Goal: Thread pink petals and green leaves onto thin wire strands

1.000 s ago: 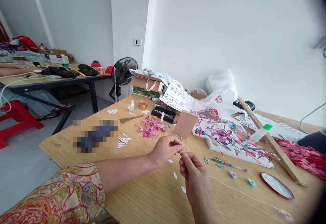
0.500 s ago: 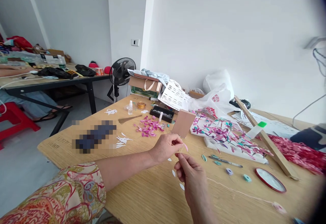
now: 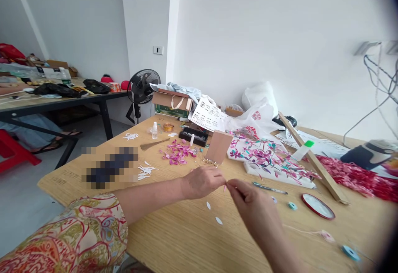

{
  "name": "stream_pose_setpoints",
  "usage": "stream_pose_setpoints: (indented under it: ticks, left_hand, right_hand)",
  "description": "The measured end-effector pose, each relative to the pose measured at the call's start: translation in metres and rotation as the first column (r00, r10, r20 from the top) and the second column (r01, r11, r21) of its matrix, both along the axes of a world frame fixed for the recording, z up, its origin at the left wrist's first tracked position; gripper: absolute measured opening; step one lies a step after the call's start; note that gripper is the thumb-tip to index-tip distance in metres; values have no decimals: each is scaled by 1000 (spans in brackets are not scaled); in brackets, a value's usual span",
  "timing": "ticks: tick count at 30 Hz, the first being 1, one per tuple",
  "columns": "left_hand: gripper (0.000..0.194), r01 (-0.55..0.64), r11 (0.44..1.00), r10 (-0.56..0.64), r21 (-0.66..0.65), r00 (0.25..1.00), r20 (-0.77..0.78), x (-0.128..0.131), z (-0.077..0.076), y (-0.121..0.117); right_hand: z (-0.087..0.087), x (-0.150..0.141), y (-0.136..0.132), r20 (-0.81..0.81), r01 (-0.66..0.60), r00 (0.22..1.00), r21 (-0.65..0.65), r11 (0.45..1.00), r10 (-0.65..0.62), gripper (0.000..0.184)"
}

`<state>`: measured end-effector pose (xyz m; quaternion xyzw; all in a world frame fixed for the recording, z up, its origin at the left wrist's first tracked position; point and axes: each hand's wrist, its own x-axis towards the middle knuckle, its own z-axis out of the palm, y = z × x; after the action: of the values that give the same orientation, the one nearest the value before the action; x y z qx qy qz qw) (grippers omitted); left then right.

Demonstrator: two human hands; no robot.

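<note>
Two bare hands are meeting just right of the frame's centre, and a tiny pink petal [image 3: 224, 188] is hanging right below where the fingertips are coming together. Its long axis is running close to vertical, with the free tip pointing toward the bottom edge of the frame. The left hand [image 3: 203, 182] is reaching in from the lower left, fingers pinching the petal's top end. The right hand [image 3: 253, 201] is coming from the lower right, thumb and index finger pressed together; whatever's between them is too small for me to tell. Pink thread [image 3: 301, 228] is trailing off beside that wrist to a pink spool [image 3: 326, 235], lower right. Two white leaf-shaped pieces, the nearer one [image 3: 219, 221] slanting, are lying below the hands, and a brown block [image 3: 220, 146] is standing above them, mid-frame.
</note>
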<state>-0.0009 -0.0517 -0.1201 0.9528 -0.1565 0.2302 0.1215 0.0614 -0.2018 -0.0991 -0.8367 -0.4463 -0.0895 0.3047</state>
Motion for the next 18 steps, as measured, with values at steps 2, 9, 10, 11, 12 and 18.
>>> stream_pose_setpoints:
  ticks: [2,9,10,11,12,18]
  left_hand:
    - [24,81,988,-90,-133,994,-66,-5,8,-2]
    - [13,-2,608,-106,-794,991,-83,-14,16,-16]
    - [14,-20,558,-72,-829,995,-72,-14,14,-17]
    - [14,-31,528,-38,-848,997,-60,-12,13,-17]
    - [14,-43,521,-1,-853,999,-51,-11,13,-17]
    - [16,-129,698,180,-704,984,-1,-1,10,-9]
  right_hand:
    - [11,19,-4,-109,-103,988,48,994,108,23]
    - [0,39,6,-583,-158,738,340,927,340,27]
    - [-6,34,9,-623,-135,701,361,923,346,28]
    - [-13,28,11,-656,-108,671,375,921,346,29]
    - [-19,22,14,-682,-83,645,385,919,345,30]
    - [-44,-24,17,-654,21,731,304,952,193,34]
